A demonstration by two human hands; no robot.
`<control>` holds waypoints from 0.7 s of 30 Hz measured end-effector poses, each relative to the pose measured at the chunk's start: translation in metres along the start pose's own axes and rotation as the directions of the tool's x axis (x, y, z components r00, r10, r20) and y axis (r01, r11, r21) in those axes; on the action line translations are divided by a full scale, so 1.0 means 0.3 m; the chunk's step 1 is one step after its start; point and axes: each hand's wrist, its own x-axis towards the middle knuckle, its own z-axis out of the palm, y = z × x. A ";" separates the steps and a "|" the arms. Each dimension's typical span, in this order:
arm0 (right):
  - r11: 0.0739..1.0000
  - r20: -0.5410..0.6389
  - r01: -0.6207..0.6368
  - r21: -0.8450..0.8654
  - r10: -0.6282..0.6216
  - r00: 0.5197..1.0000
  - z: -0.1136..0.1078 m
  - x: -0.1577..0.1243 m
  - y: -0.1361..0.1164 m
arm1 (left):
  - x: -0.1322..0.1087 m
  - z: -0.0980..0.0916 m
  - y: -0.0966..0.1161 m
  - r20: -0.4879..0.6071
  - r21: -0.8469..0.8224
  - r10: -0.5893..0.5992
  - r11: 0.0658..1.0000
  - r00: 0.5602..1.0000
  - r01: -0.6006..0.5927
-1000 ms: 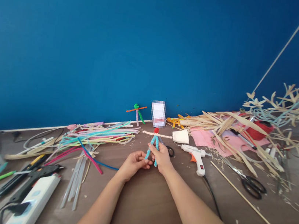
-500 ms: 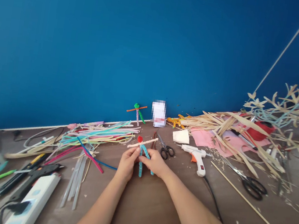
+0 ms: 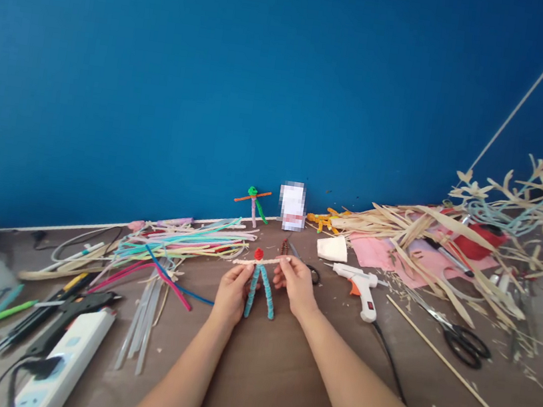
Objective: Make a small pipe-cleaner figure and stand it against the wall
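Between my hands is a pipe-cleaner figure [image 3: 262, 290] with a red head, pale pink arms stretched sideways and two blue legs hanging apart. My left hand [image 3: 233, 290] pinches it at the arm on the left, close to the shoulder. The tip of the other pink arm is pinched by my right hand [image 3: 296, 284]. Behind my right hand, small scissors [image 3: 314, 274] are partly hidden, beside a brown twisted pipe cleaner [image 3: 285, 246]. A second figure [image 3: 253, 206], with a green head and orange arms, leans against the blue wall.
A white glue gun [image 3: 358, 286] and large scissors [image 3: 466, 344] lie right, near a thin wooden stick [image 3: 451, 365]. Loose pipe cleaners [image 3: 185, 242], clear glue sticks [image 3: 139, 326], a black glue gun [image 3: 71, 317] and a power strip [image 3: 71, 354] are left. Dried strips [image 3: 400, 225] pile at right.
My right hand has moved from the figure's blue legs up to the end of its right-side pink arm. The legs now show in full, and the arms sit more level.
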 end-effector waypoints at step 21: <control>0.970 0.010 -0.032 0.241 0.030 0.999 -0.022 0.016 0.017 | 0.013 -0.014 0.033 -0.155 -0.165 0.025 0.985 0.988 -0.051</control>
